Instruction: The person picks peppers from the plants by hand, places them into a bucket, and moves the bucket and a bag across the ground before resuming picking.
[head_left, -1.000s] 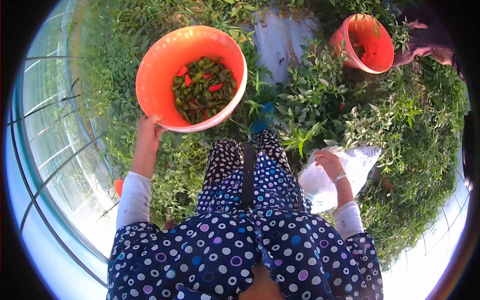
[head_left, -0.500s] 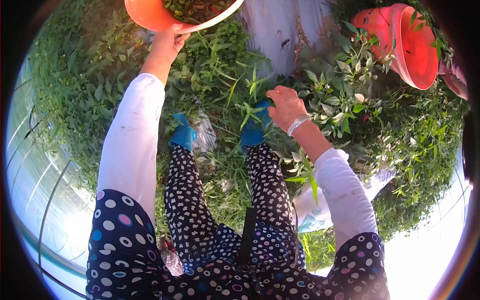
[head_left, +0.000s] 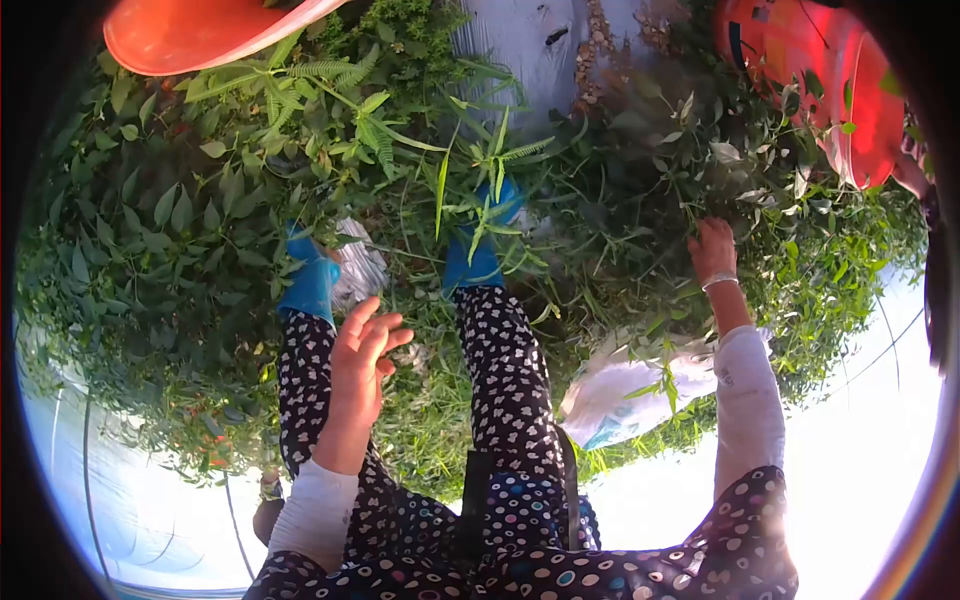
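Note:
My left hand (head_left: 362,355) is raised over my left leg, fingers loosely spread and nothing in them. My right hand (head_left: 713,248) reaches into the leafy plants (head_left: 650,190) at the right, its fingers bent in round a thin plant stem; the fingertips are partly hidden by leaves. Up at the top left, the orange bucket (head_left: 190,35) is tilted and cut off by the frame edge, apart from both hands. Its contents do not show now.
Another red-orange bucket (head_left: 800,80) lies tilted in the plants, with another person's hand (head_left: 910,172) beside its rim. A pale plastic sheet (head_left: 545,60) covers a strip of ground. A whitish bag (head_left: 640,385) lies near my right leg. Blue boots (head_left: 310,275) are on my feet.
My left hand has let go of the bucket rim and come back toward my body. My right hand has moved right into the plants. The view has shifted.

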